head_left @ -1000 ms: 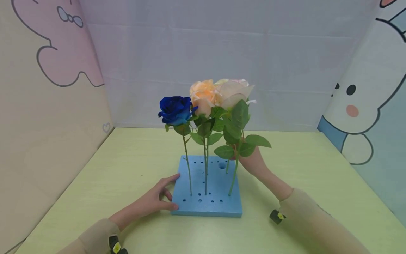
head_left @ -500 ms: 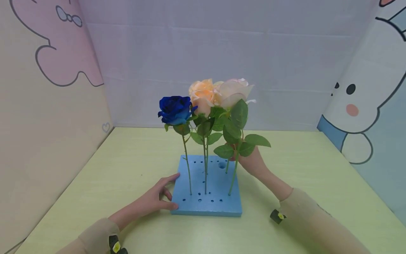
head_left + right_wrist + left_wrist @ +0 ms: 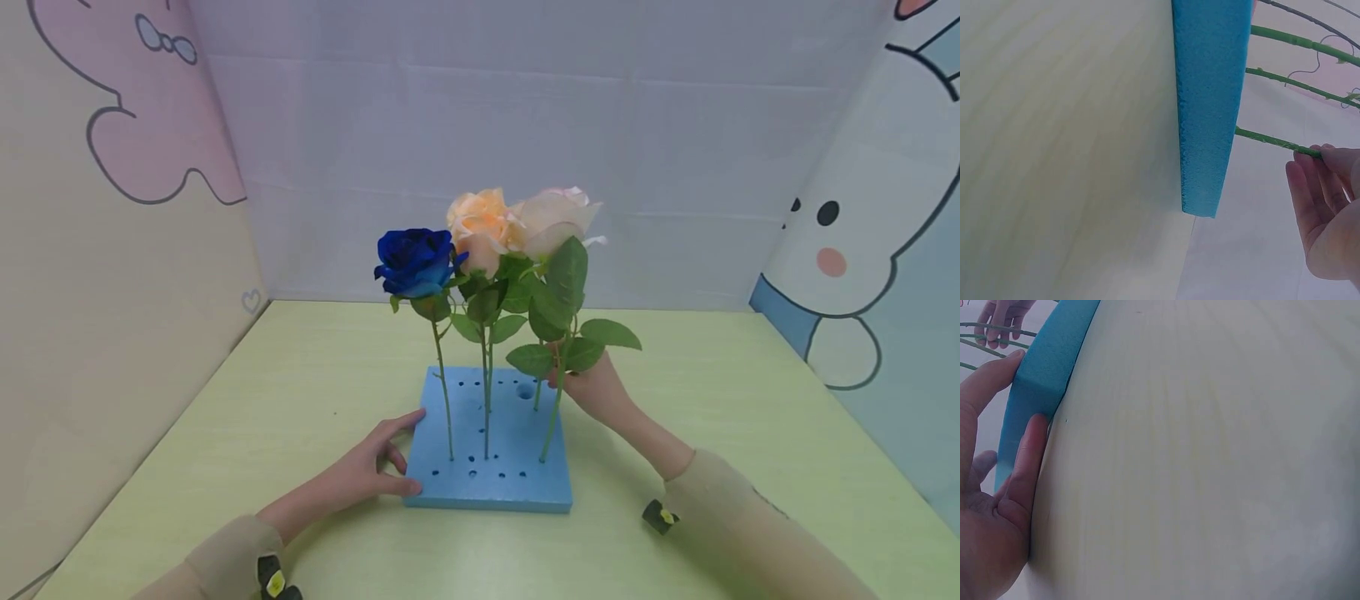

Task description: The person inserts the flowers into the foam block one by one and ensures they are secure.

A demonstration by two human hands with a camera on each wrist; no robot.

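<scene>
A pale blue foam board [image 3: 487, 493] with several holes lies on the table, artificial roses standing upright in it. On the left is a blue rose [image 3: 416, 262], beside a peach rose [image 3: 478, 229] and a pale pink rose [image 3: 553, 221]. My left hand [image 3: 366, 465] rests against the board's left side, thumb at the near corner and index finger farther up the edge. Partly behind the leaves, my right hand [image 3: 600, 390] pinches a green rose stem [image 3: 1266, 139] above the board's far right part. That rose's bloom is hidden among the others.
The light yellow table [image 3: 315, 367] extends around the board. A pale fabric backdrop [image 3: 337, 167] rises behind, with a cartoon-printed panel [image 3: 142, 250] on the left and a rabbit-printed panel [image 3: 862, 250] on the right. A large hole [image 3: 524, 391] shows near the board's far right corner.
My right hand and sleeve have shifted very slightly toward me and to the right, still at the same stem. The left hand and the board stay where they were.
</scene>
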